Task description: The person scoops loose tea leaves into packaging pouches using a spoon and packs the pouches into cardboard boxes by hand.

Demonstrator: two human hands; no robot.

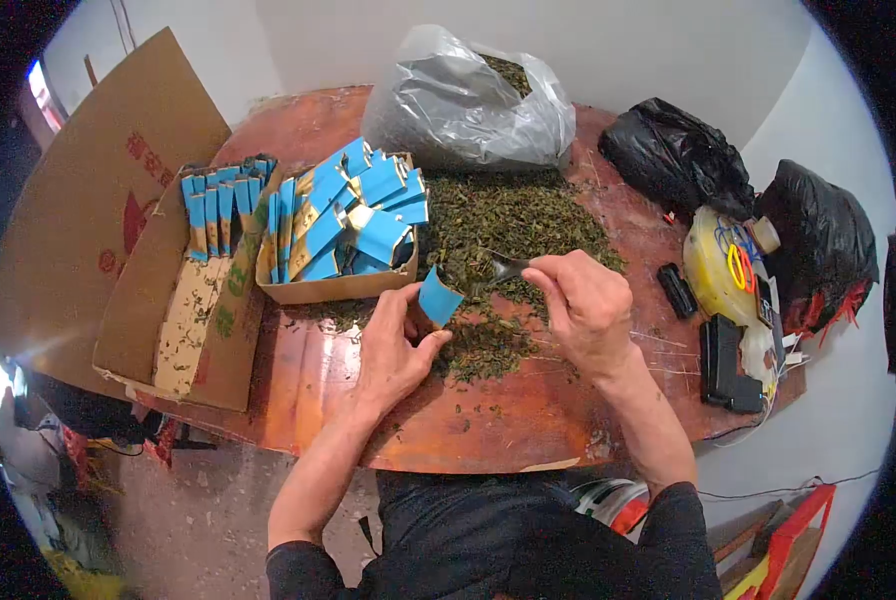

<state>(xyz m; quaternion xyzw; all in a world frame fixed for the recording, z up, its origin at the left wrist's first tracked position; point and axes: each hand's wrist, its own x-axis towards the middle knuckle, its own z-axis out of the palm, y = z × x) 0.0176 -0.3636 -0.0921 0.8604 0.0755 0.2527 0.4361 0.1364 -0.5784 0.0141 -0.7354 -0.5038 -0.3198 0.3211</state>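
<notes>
My left hand (pixel 393 345) is closed around a small blue and gold packet (pixel 439 298), held upright at the near edge of the leaf pile. Between the fingers of my right hand (pixel 590 308) is a dark metal spoon (pixel 509 269), its tip just right of the packet's top. A heap of dried green leaves (pixel 538 215), like tea, spreads over the table beyond both hands. Left of the heap, a small carton (pixel 338 290) is piled with loose blue packets (pixel 378 235). Whether the spoon carries leaves is hard to make out.
On the left stands a large cardboard box (pixel 236 335) with a row of packets (pixel 223 212) inside. Behind the heap sits a clear plastic bag (pixel 448 115) of leaves. Black bags (pixel 678 155), a yellow container (pixel 713 265) and a black device (pixel 728 365) occupy the right side.
</notes>
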